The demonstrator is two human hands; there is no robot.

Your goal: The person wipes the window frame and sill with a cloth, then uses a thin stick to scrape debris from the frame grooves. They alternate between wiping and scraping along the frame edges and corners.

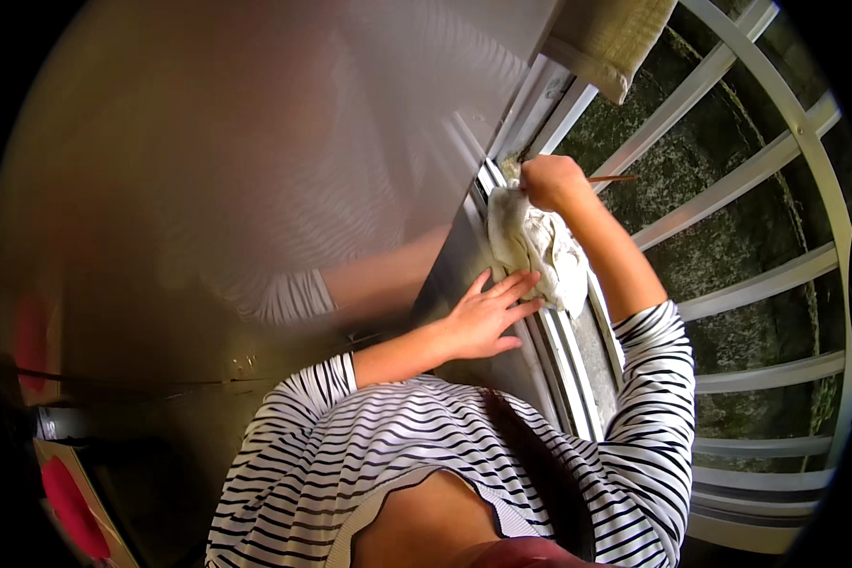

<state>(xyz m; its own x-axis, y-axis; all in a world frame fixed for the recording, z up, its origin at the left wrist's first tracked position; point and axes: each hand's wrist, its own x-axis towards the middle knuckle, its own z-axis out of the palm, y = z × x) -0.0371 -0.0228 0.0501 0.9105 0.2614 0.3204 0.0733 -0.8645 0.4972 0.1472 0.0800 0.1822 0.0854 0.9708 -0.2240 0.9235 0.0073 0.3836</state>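
A crumpled white cloth (539, 241) lies over the metal tracks of a sliding window (564, 355). My left hand (490, 312) rests with its fingers spread on the near end of the cloth and the sill beside it. Closed around a thin brown stick (614, 178), my right hand (554, 182) is at the far end of the cloth, by the corner of the window frame. The stick's rear end points out to the right; its other end is hidden by the hand and cloth.
Curved metal window bars (738, 184) stand to the right, before a dark, mottled wall. A beige fabric piece (610, 42) hangs at the top. On the left is a large glossy panel (291, 156) with my arm's reflection. A box with a pink shape (74, 508) stands at lower left.
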